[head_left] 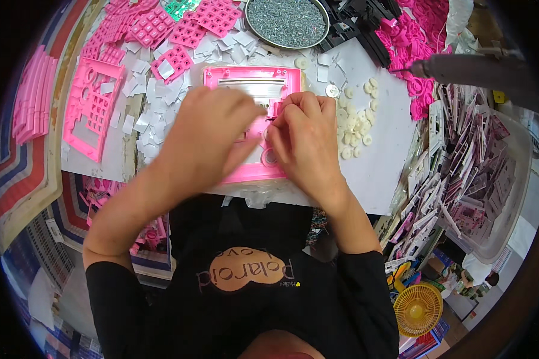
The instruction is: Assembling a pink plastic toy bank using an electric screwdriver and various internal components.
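Note:
A pink plastic casing (254, 173) lies on the white work surface in front of me, with a silvery strip (254, 88) across its upper part. My left hand (212, 131) is over the casing's left side, smeared by motion, so its fingers are unclear. On the right side of the casing, my right hand (308, 134) has its fingers pinched together beside a small pink part. Something small and dark shows at the fingertips, too small to name.
White round pieces (359, 122) lie to the right; white paper squares (156, 113) are scattered left. A bowl of screws (287, 23) stands at the back. A screwdriver-like tool (473, 67) hangs at upper right. A pink frame (93, 107) rests at left; a bin (515, 185) stands right.

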The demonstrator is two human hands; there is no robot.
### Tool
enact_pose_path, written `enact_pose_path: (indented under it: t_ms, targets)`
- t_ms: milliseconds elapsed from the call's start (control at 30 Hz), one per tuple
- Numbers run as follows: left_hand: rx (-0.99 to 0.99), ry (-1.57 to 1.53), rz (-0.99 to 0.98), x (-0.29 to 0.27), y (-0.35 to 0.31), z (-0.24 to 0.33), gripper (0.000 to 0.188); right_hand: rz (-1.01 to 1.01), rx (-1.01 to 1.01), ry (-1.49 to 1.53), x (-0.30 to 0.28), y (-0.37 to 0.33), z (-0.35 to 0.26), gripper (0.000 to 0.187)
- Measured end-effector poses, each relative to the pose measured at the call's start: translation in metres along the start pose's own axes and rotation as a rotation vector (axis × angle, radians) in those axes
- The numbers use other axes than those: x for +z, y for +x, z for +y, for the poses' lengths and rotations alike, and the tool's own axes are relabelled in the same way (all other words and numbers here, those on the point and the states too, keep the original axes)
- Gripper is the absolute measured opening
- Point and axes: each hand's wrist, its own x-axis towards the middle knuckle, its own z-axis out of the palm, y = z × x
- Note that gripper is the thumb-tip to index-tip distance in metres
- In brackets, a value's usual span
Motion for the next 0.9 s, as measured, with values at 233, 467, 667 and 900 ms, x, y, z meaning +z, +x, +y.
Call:
enact_pose_path:
  t_ms: [233,467,667,900]
  targets:
    - [-0.108,0.439,-0.064,0.004,0.149,-0.071,0.02,0.047,0.062,-0.001,0.003,-0.007,-0.004,0.017]
    - [-0.015,0.555,-0.204,0.018,0.165,-0.092,0.02,0.252,-0.049,0.27,-0.016,0.001,0.027,0.031]
    - [-0.103,0.516,-0.061,0.035,0.17,-0.093,0.023,0.673,0.034,1.225,-0.124,0.134,0.046,0.05]
    - [-0.03,-0.371,-0.13,-0.007,0.059,-0.006,0.019,0.106,-0.192,1.01,-0.136,0.12,0.054,0.05]
